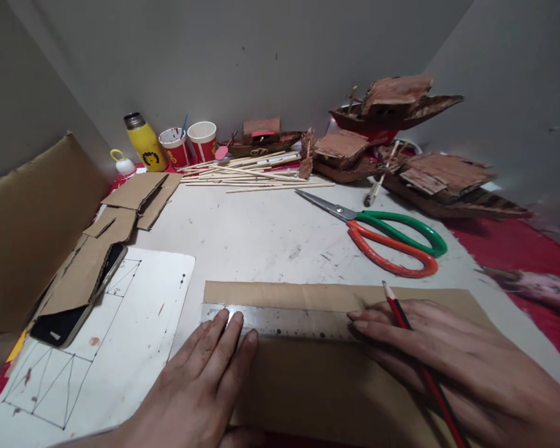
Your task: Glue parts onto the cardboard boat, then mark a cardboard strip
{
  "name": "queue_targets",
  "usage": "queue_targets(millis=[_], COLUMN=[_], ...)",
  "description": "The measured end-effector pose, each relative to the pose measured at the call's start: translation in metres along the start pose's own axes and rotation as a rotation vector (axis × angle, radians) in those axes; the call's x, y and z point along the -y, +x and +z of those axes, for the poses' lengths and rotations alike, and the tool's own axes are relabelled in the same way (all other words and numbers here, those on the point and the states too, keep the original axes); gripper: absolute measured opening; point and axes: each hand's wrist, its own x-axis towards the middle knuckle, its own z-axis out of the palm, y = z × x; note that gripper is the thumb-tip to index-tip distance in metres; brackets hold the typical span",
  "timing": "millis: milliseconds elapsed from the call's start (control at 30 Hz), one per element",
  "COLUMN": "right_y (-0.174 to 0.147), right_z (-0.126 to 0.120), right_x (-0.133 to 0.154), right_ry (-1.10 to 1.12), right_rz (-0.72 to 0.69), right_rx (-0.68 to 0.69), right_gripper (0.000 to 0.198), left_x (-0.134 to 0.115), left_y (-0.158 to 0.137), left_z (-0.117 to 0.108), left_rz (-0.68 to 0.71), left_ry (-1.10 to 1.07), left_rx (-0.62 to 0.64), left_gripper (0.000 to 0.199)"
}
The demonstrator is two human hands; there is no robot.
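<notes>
A piece of brown cardboard (317, 386) lies flat in front of me with a clear ruler (289, 322) across its upper part. My left hand (200, 373) rests on the ruler's left end, fingers stretched out and pressing down. A red and black pencil (401, 317) is held between the fingers of my right hand (429, 354), its sharpened tip pointing up and away from the cardboard. The fingertips of that same hand touch the ruler's right part. Beyond the cardboard lie scissors (345, 214) with one green and one orange handle.
At left, cut cardboard pieces (116, 214) and a phone (65, 323) lie partly over a sheet with line drawings (135, 336). Wooden sticks (242, 174), paper cups (201, 140), a yellow bottle (147, 146) and several cardboard model boats (452, 177) line the back. A pink-handled tool (536, 287) lies right.
</notes>
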Motion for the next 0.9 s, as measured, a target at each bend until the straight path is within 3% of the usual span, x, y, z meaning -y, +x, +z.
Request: queue_targets(millis=[367,600,900], right_y=[-0.005,-0.003,0.002], right_z=[0.001,-0.004,-0.019], right_x=[-0.001,-0.002,0.005], right_ry=[0.135,0.205,0.146], right_rz=[0.076,0.113,0.192], right_rx=[0.040,0.005,-0.090], right_gripper=[0.036,0.043,0.042], left_x=[0.002,0.010,0.014], left_y=[0.008,0.006,0.007], left_z=[-0.015,0.003,0.007], left_rz=[0.049,0.095,0.120], left_ry=[0.107,0.090,0.071], left_rx=[0.031,-0.114,-0.156], left_gripper=[0.079,0.076,0.085])
